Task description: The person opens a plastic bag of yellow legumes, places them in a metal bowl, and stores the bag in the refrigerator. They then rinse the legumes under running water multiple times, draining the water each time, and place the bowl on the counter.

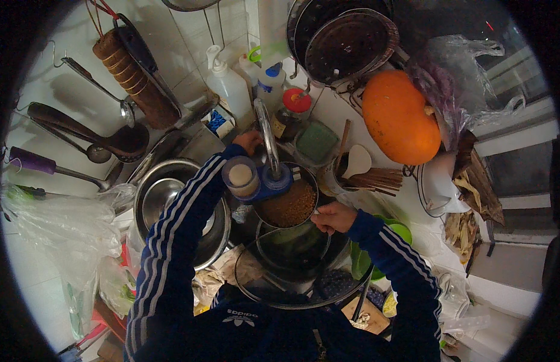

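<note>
Under the curved chrome faucet (264,122) sits a metal pot (317,192) holding brown beans (295,206) in cloudy liquid. My right hand (335,218) grips the pot at its right edge, thumb and fingers pinched there. A blue-and-clear filter unit (266,183) is fitted at the faucet's spout and covers part of the pot. Behind that unit, my left hand (249,141) reaches to the base of the faucet; its fingertips are partly hidden, so what it touches is unclear. Just below the pot is a glass lid (302,303) with a dark rim.
Steel bowls (146,203) stand at the left, below hanging ladles (130,140). Behind the faucet are a pump bottle (230,86), a red-lidded jar (289,117) and a green sponge (317,141). Chopsticks (375,178), an orange pumpkin (400,117) and green basins (400,233) lie rightward.
</note>
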A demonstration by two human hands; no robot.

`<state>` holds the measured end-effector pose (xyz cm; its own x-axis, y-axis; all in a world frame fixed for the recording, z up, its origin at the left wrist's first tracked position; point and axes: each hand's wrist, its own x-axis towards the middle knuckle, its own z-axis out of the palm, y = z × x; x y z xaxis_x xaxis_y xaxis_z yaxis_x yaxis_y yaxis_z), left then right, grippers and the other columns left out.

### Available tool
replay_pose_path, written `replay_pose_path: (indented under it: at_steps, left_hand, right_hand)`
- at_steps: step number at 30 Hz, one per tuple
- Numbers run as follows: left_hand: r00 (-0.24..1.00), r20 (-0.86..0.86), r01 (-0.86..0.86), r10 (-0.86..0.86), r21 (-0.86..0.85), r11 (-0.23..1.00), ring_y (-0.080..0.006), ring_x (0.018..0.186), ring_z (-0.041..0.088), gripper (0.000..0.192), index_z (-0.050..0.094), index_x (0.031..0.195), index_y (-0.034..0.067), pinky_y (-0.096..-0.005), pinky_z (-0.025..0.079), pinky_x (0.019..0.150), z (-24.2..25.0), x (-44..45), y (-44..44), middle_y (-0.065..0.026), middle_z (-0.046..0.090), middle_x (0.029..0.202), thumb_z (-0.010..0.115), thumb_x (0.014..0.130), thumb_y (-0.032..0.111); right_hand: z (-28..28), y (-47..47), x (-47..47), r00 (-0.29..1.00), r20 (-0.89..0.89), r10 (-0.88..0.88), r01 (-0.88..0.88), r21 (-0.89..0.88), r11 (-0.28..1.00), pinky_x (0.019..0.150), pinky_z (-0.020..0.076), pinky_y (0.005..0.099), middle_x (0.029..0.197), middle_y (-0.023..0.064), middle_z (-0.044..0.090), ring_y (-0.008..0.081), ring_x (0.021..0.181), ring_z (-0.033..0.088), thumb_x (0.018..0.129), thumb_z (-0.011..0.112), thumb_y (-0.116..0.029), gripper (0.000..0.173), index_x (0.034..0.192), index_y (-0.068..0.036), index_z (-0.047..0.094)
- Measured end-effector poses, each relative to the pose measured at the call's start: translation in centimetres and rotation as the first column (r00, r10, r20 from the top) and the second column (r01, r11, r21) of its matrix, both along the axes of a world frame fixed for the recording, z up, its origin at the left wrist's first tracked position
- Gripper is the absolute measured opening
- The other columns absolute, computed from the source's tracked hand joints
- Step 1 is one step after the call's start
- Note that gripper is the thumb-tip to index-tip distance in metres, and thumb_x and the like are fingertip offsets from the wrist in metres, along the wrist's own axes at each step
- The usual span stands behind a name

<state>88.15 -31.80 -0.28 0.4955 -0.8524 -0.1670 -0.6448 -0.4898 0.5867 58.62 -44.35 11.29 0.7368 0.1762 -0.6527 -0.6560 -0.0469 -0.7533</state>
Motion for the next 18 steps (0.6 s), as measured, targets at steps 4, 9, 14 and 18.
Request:
replay_pose_path:
  at_steps: [4,9,14,18]
  left_hand:
    - [1.0,0.01,0.004,-0.004,0.008,1.0,-0.0351,0.081,0.054,0.012,0.055,0.086,0.01,-0.0409,0.044,0.07,-0.6,0.2,0.0,-0.0147,0.058,0.085,0.053,0.078,0.019]
    - [0.999,0.033,0.017,-0.016,-0.044,0.999,-0.0352,0.083,0.054,0.012,0.056,0.086,0.01,-0.0411,0.043,0.071,-1.3,0.4,0.0,-0.0152,0.058,0.085,0.052,0.078,0.018]
    - [0.999,0.039,0.018,-0.021,0.083,0.996,-0.035,0.084,0.053,0.015,0.056,0.089,0.01,-0.0409,0.043,0.072,-0.1,0.1,-0.2,-0.0155,0.058,0.087,0.052,0.079,0.019]
    - [1.0,0.026,-0.001,-0.004,0.192,0.981,-0.035,0.085,0.053,0.017,0.055,0.09,0.009,-0.0407,0.043,0.072,1.4,-0.2,-0.4,-0.0162,0.057,0.087,0.052,0.079,0.022]
  right_hand:
    - [0.0,0.0,-0.1,1.0,0.012,0.016,-0.015,-0.025,1.0,0.046,0.0375,0.0238,0.054,0.0014,0.046,0.0081,0.048,0.045,0.085,0.046,-0.031,0.036,0.06,-0.006,0.048]
    - [0.1,0.2,-0.1,0.999,0.019,-0.03,0.03,-0.022,0.999,0.044,0.0351,0.0273,0.053,0.0022,0.045,0.0099,0.045,0.041,0.084,0.05,-0.029,0.033,0.06,-0.006,0.046]
    - [0.1,0.2,-0.1,0.999,0.037,-0.019,0.019,-0.006,1.0,0.044,0.0354,0.0268,0.052,0.0023,0.045,0.0099,0.044,0.041,0.084,0.05,-0.028,0.033,0.06,-0.005,0.046]
    - [0.0,0.2,-0.1,0.999,0.028,-0.031,0.031,-0.023,0.999,0.043,0.0354,0.0271,0.052,0.0024,0.045,0.0099,0.044,0.042,0.084,0.05,-0.028,0.032,0.061,-0.005,0.047]
